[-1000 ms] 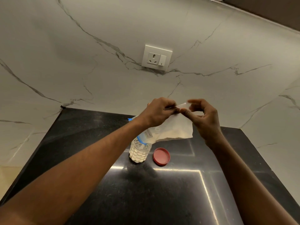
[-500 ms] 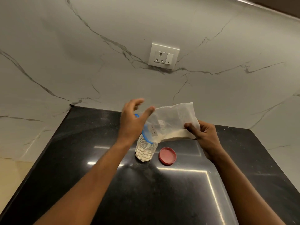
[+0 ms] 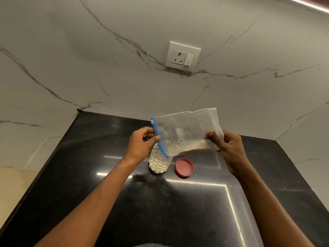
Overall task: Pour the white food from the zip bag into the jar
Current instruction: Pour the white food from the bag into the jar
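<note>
On my feed the left hand (image 3: 142, 142) pinches the blue-zipped mouth of the clear plastic zip bag (image 3: 187, 129), right hand (image 3: 231, 148) grips its bottom, and it lies sideways with the mouth corner apparently over the dimpled clear jar (image 3: 158, 164).

The top of the jar (image 3: 159, 164) is hidden behind the blue zip edge of the zip bag (image 3: 187, 127), just under the thumb of the left hand (image 3: 141, 144), so I can't tell if the bag is open there. The fingertips of the right hand (image 3: 230, 150) are tucked behind the bag, and the small print just above its thumb is too tiny to read. Both arms run out of sight at the bottom.
</note>
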### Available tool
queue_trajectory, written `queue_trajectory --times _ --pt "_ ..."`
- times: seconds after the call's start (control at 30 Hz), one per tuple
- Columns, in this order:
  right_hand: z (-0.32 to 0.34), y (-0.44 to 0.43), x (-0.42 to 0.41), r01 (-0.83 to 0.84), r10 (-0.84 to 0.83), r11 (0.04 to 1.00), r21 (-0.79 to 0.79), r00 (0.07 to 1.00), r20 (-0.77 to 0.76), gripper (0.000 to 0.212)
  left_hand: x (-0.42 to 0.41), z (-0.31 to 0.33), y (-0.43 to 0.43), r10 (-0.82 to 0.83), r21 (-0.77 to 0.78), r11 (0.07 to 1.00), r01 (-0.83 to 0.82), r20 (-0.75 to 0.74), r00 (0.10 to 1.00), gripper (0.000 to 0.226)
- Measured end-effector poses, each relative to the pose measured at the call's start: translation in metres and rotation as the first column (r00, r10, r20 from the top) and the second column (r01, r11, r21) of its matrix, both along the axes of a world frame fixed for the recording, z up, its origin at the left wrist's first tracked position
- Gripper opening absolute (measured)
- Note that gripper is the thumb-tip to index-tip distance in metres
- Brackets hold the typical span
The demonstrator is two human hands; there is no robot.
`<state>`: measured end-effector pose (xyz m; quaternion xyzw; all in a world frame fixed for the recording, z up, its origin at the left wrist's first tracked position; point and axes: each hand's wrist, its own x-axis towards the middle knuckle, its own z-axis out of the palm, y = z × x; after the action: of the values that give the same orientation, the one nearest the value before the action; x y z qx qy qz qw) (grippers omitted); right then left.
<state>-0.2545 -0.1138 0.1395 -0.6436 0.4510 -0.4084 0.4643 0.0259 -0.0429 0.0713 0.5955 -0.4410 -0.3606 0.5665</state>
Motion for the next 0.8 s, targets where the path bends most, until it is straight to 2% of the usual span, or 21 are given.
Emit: queue_trajectory --times 0.33,0.67,0.8 --pt "0.0018 -0.0019 0.0042 -0.024 0.023 0.999 -0.041 1.000 -0.014 0.028 0.0023 -0.0058 0.0028 -0.019 -0.086 0.996 0.015 -0.037 0.999 0.028" --pt "0.0013 -0.0088 0.0039 -0.024 0.022 0.998 -0.056 0.999 -0.030 0.020 0.0020 -0.0084 0.0014 -0.014 -0.096 0.995 0.008 -0.058 0.998 0.031" --pt "0.0002 -0.0089 0.0028 -0.014 0.013 0.999 -0.051 1.000 -0.027 0.025 0.0022 -0.0098 -0.0011 -0.010 -0.095 0.995 0.004 -0.072 0.997 0.033"
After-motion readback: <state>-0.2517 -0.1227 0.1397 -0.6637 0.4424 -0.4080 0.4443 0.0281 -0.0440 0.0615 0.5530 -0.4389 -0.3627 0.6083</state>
